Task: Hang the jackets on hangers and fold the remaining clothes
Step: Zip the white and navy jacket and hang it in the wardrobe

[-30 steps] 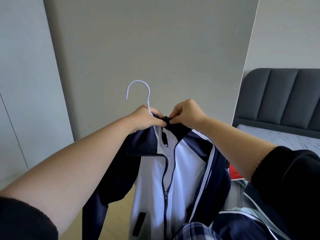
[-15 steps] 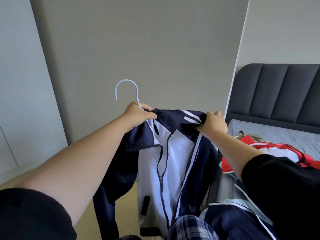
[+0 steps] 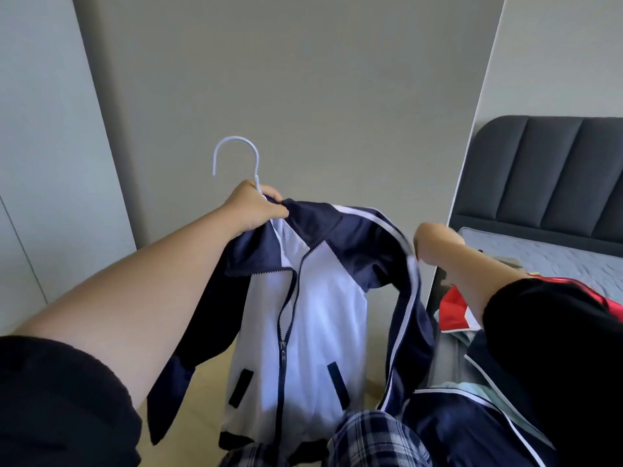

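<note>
The jacket (image 3: pixel 320 298), navy at the shoulders and sleeves and white down the front, hangs in mid-air in front of the person with its zip closed except near the collar. A white hanger (image 3: pixel 236 156) is inside it. Only the hook and neck show above the collar, so I cannot tell how well the arms sit in the shoulders.

The left hand (image 3: pixel 256 210) is clenched round the hanger's neck and a bit of the collar, and it carries the weight. The right hand (image 3: pixel 435 244) is at the jacket's right shoulder with its fingers curled towards the striped seam. It is blurred, and I cannot tell whether it is pinching the cloth or only brushing it.

To my eye this jacket is nearly on its hanger. The shoulder on the right looks as if it needs settling, and no rail or hook to hang it from is in view.

Plenty is left. On the bed (image 3: pixel 556 257) to the right lie a red and white garment (image 3: pixel 455 311) and, nearer, a navy one with white piping (image 3: pixel 472 426) — neither folded nor hung. Some plaid cloth (image 3: pixel 377 436) shows at the near edge, and whether it belongs to the pile I cannot say.
</note>
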`<control>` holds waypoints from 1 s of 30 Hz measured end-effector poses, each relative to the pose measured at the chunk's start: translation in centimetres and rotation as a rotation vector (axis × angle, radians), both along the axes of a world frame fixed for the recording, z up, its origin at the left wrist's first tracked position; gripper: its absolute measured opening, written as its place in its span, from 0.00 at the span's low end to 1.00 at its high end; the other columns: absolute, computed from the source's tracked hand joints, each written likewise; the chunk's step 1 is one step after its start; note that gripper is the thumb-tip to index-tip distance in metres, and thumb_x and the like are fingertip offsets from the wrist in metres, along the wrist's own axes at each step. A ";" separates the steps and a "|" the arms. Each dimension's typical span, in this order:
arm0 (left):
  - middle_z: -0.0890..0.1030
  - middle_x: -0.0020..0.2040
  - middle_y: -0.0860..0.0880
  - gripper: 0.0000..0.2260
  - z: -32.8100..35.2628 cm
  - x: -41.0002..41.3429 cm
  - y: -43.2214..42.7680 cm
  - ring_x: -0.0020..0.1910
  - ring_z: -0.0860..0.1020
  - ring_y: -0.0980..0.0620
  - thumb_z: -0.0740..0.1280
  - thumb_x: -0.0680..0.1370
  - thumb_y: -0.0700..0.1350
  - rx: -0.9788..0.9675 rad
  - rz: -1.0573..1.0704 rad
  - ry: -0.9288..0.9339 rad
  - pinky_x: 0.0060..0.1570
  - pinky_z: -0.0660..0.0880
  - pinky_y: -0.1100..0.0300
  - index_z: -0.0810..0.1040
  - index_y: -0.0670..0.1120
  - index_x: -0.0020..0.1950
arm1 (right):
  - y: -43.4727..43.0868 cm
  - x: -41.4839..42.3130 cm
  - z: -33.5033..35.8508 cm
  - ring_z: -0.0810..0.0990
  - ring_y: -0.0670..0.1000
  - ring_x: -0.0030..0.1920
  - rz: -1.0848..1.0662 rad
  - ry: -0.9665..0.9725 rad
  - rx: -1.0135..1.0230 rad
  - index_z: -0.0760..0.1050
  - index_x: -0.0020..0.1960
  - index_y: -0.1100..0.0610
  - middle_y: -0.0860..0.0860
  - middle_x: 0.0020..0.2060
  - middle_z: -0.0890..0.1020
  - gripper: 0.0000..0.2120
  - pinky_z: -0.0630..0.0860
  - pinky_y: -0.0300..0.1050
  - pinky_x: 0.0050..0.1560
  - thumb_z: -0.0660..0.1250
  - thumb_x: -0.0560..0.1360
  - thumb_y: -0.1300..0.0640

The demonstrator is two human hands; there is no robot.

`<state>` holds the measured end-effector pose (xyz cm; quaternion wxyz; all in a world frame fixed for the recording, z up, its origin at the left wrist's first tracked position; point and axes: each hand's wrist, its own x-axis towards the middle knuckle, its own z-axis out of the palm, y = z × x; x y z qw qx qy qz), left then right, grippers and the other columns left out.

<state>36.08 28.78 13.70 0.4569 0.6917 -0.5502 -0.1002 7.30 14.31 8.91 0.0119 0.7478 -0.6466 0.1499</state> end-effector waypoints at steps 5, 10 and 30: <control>0.72 0.21 0.60 0.08 0.5 0.8 0.5 0.24 0.71 0.62 0.73 0.68 0.40 -0.001 0.003 -0.035 0.28 0.67 0.73 0.79 0.51 0.32 | 1.0 2.1 0.6 0.78 0.58 0.56 0.172 -0.350 -0.202 0.78 0.58 0.57 0.55 0.56 0.81 0.19 0.71 0.42 0.50 0.57 0.73 0.69; 0.75 0.23 0.62 0.09 1.1 -1.3 0.2 0.24 0.72 0.67 0.72 0.68 0.38 -0.033 -0.103 -0.090 0.27 0.65 0.77 0.79 0.51 0.32 | 6.6 9.2 4.7 0.77 0.50 0.51 0.702 -0.528 0.044 0.79 0.55 0.58 0.51 0.49 0.81 0.10 0.72 0.40 0.50 0.61 0.78 0.58; 0.73 0.38 0.45 0.12 1.4 0.9 1.6 0.39 0.70 0.43 0.62 0.80 0.49 -0.005 0.271 -0.664 0.38 0.65 0.56 0.71 0.42 0.41 | 6.1 4.7 5.3 0.73 0.60 0.38 0.427 -0.363 -0.447 0.75 0.40 0.61 0.58 0.36 0.78 0.06 0.63 0.47 0.37 0.61 0.75 0.65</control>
